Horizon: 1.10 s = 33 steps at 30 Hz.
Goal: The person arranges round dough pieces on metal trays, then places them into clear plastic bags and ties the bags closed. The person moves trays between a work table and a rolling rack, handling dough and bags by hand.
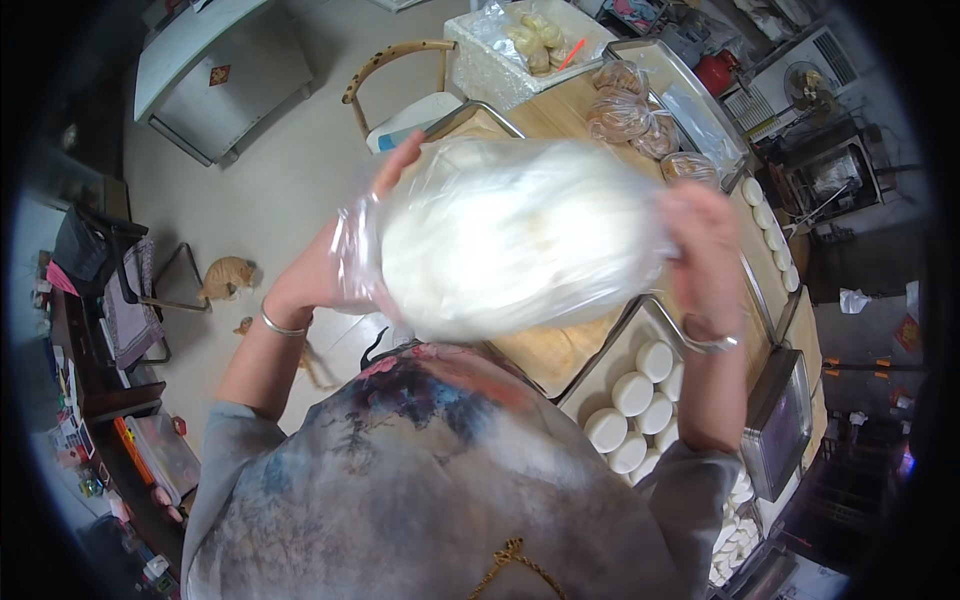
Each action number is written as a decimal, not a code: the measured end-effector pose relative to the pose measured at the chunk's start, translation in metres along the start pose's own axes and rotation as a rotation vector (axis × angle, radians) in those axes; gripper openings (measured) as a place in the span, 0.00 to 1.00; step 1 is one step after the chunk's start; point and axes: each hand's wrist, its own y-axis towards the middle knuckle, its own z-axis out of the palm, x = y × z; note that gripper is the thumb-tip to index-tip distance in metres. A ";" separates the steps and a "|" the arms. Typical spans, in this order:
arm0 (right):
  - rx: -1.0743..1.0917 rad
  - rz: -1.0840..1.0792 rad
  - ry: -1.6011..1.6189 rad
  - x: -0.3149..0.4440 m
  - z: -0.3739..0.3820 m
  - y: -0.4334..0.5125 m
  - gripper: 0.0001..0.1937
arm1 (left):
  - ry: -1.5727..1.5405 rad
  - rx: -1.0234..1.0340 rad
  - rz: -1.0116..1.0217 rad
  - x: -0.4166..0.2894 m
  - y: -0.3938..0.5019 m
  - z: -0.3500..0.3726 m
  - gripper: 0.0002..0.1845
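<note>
A large clear plastic bag (525, 232) with a white mass inside, perhaps dough, is held up before my chest and blurs with motion. My left hand (319, 262) holds its left end, where loose, shiny plastic wraps over the palm. One finger points up along the far side; the others are hidden by the bag. My right hand (701, 247) grips the right end, its fingers blurred. Beneath the bag lies a baking tray lined with brown paper (559, 349). Beside it, below my right forearm, a tray holds several round white dough pieces (632, 394).
Bagged brown baked goods (619, 112) lie on the wooden table (551, 109) at the far right. A white foam box (480, 56) stands behind a wooden chair (397, 52). Stacked metal trays (776, 424) are at my right. An orange cat (227, 277) is on the floor at left.
</note>
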 end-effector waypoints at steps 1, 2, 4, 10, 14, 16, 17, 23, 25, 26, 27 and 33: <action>0.071 0.104 -0.064 -0.014 0.013 0.006 0.11 | -0.044 -0.008 0.053 0.000 -0.002 0.000 0.74; 0.123 0.256 -0.060 -0.025 0.022 0.013 0.12 | -0.044 -0.006 0.046 0.001 -0.002 0.002 0.74; 0.156 0.326 -0.184 -0.051 0.045 0.020 0.15 | -0.092 -0.004 0.026 0.001 -0.003 0.007 0.74; 0.361 0.251 -0.673 -0.079 0.088 -0.008 0.10 | -0.006 -0.004 0.052 -0.006 0.012 0.018 0.69; -0.034 0.044 -0.610 -0.075 0.060 -0.028 0.16 | 0.015 -0.047 0.004 -0.014 0.016 0.017 0.70; -0.112 -0.097 -1.117 -0.077 0.023 -0.033 0.23 | 0.014 -0.067 -0.033 -0.015 0.018 0.017 0.71; -0.156 -0.224 -1.368 -0.082 0.005 -0.035 0.25 | 0.031 -0.068 -0.036 -0.015 0.020 0.015 0.71; -0.187 0.584 -1.295 -0.134 -0.096 -0.049 0.22 | 0.092 -0.015 -0.009 -0.012 0.028 0.012 0.67; -0.290 0.490 -0.836 -0.139 -0.113 -0.051 0.16 | 0.069 -0.022 -0.016 -0.012 0.029 0.013 0.66; -0.380 0.506 -0.641 -0.137 -0.116 -0.050 0.13 | 0.046 -0.028 -0.023 -0.012 0.029 0.014 0.66; -0.385 0.397 -0.346 -0.132 -0.117 -0.049 0.11 | 0.032 -0.030 -0.033 -0.012 0.030 0.015 0.65; 0.043 0.303 0.585 -0.052 -0.065 -0.032 0.06 | 0.063 -0.048 -0.014 -0.027 0.048 0.018 0.58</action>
